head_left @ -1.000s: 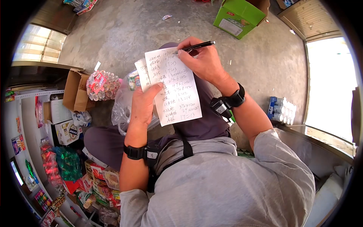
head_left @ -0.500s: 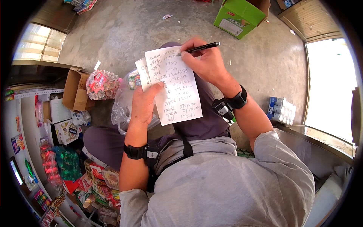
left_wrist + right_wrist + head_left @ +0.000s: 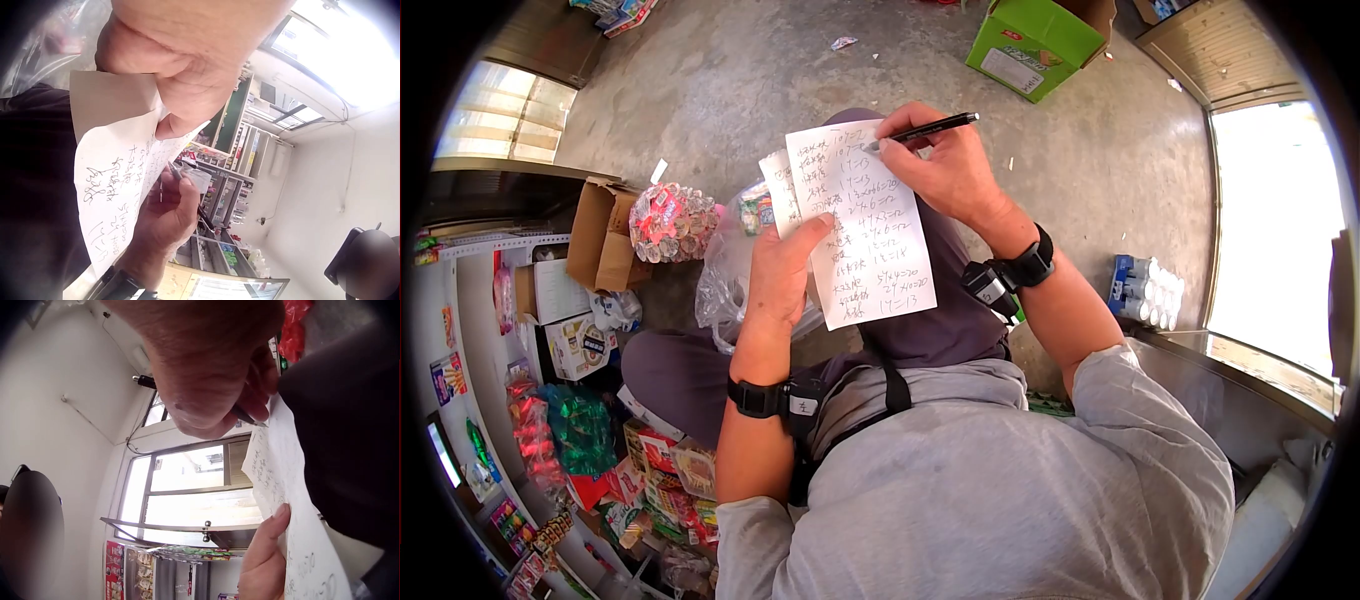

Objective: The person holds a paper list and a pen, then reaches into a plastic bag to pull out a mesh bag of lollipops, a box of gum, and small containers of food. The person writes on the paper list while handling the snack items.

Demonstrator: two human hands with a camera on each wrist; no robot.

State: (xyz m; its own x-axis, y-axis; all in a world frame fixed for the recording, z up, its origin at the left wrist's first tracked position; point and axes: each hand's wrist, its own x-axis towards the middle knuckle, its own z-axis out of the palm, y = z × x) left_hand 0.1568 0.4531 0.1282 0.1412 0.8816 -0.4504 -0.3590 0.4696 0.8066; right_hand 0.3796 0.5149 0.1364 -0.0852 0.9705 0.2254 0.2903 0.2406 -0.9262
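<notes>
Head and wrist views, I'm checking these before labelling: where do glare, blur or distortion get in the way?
Head: opening at right edge blown white, fisheye bowing, black corners. Left wrist: glare top right, blurred oval bottom right. Right wrist: window overexposed, right hand shaded.

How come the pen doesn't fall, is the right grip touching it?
Touching. The head view shows the right grip pinching the pen between thumb and fingers.

Left hand [image 3: 780,275] gripping, thumb on top, right hand [image 3: 948,172] pinching, fingers curled, both wrists bent
</notes>
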